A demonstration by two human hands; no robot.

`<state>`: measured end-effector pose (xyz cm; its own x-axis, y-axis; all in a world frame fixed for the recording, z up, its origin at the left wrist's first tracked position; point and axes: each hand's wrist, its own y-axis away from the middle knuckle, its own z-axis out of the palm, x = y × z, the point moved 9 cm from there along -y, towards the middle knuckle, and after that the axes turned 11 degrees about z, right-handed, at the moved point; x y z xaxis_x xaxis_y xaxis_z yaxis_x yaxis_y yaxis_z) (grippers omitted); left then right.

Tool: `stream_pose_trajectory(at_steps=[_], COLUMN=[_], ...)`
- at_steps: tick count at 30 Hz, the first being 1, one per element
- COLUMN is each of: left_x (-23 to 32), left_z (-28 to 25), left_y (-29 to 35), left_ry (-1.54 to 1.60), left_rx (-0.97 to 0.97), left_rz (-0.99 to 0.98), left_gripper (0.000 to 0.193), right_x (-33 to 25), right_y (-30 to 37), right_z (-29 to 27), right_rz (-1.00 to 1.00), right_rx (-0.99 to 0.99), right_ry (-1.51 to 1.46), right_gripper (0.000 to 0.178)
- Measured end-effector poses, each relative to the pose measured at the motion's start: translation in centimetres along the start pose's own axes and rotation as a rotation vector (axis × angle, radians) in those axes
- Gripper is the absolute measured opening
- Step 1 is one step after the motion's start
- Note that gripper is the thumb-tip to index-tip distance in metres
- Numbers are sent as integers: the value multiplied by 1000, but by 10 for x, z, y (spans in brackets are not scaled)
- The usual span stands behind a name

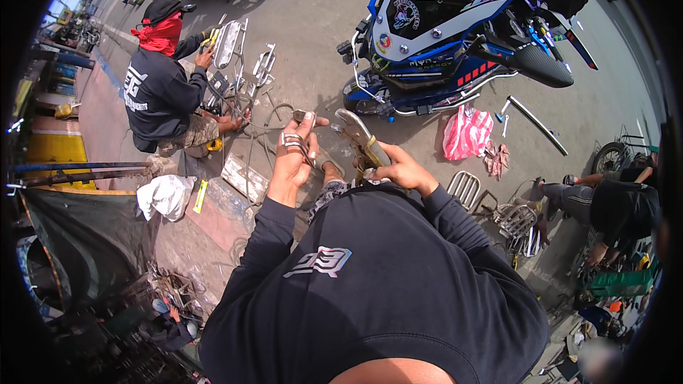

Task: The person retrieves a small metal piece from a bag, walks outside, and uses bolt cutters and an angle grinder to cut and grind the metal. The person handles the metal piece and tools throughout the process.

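My right hand (404, 168) is wrapped round the handles of a pair of locking pliers (371, 151). Their jaws point up and to the left, toward my other hand, and I see nothing clamped in them. My left hand (290, 163) pinches a small flat metal piece (302, 114) between thumb and fingertips. Bent metal loops (292, 140) lie across the fingers of that same hand; their exact shape is partly hidden. The two hands are apart, in front of my chest.
A blue-and-black motorcycle (427, 43) stands ahead on the right. A co-worker (160, 78) crouches at the left beside metal racks and cables. A red-striped plastic bag (467, 133), wrenches (505, 117) and a long black bar (538, 126) lie on the ground. Metal racks (464, 188) are right of me.
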<state>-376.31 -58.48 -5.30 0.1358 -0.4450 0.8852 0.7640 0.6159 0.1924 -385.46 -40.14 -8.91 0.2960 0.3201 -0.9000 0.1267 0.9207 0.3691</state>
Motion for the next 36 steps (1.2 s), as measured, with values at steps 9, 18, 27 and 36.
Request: stream_pose_trajectory(at_steps=[9, 18, 27, 36], left_x=[34, 49, 52, 13], left_z=[60, 70, 67, 29], left_y=[17, 13, 13, -8], left_ry=[-135, -75, -84, 57], left_rx=[-22, -73, -105, 131], left_rz=[232, 221, 156, 331], left_gripper=[36, 35, 29, 32], right_x=[-24, -19, -36, -72], right_y=[10, 6, 11, 11], right_z=[6, 5, 11, 3], right_rz=[-3, 60, 57, -107], right_rx=[-209, -233, -292, 159], right_ry=[-245, -292, -342, 435], right_gripper=[70, 62, 53, 69])
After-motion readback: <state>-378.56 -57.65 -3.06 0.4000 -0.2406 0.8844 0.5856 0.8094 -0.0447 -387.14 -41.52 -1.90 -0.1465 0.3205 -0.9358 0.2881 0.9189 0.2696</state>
